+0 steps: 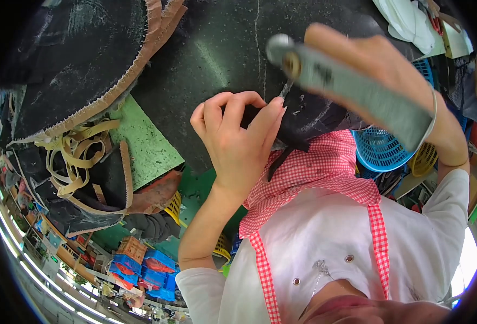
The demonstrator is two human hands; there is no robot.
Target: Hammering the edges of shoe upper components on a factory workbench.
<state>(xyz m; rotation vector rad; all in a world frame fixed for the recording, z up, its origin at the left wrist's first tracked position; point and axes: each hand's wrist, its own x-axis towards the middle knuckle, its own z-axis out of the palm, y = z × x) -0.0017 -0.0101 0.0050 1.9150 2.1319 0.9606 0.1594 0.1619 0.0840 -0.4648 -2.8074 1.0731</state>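
My left hand (232,132) rests at the dark tabletop, its thumb and index finger pinched together. They grip a dark fabric piece (316,120) with greyish chalky marks, which runs to the right and over the table's near edge. A narrow grey tip (286,89) sticks out past the pinch; its kind is unclear. Above and to the right, my right hand (376,67) is closed on a flat grey metal tool (362,94) with a rounded end and a brass-coloured rivet. The tool is smeared by motion and hangs over the fabric, apart from my left hand.
Large dark panels with tan zigzag-edged trim (136,59) lie at the left. Below them are tan straps (79,156) and a green board (141,143). A blue plastic basket (381,148) stands at the right, near a red checked apron (303,183). White cloth (406,24) lies far right.
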